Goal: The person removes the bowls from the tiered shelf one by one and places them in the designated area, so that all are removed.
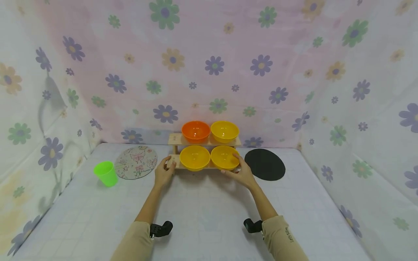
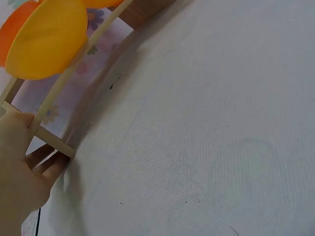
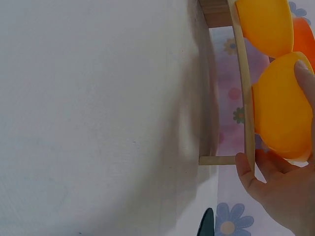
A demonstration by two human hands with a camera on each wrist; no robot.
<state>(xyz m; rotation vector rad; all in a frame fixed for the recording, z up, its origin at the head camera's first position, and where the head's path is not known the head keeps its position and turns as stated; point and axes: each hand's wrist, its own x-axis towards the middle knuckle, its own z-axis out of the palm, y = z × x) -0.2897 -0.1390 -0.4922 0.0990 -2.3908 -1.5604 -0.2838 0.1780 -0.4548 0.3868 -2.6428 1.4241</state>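
Four plastic bowls already sit in the two-tier wooden rack (image 1: 174,139) at the back of the white table (image 1: 209,217): an orange bowl (image 1: 195,131) and three yellow bowls (image 1: 224,131). Judging by this, loading looks finished, and the rack stands unlifted. The left hand (image 1: 164,171) grips its left end, the right hand (image 1: 241,172) its right end. Only the wrist views show fingers curled around the thin frame; only the head view shows the green cup (image 1: 106,173).
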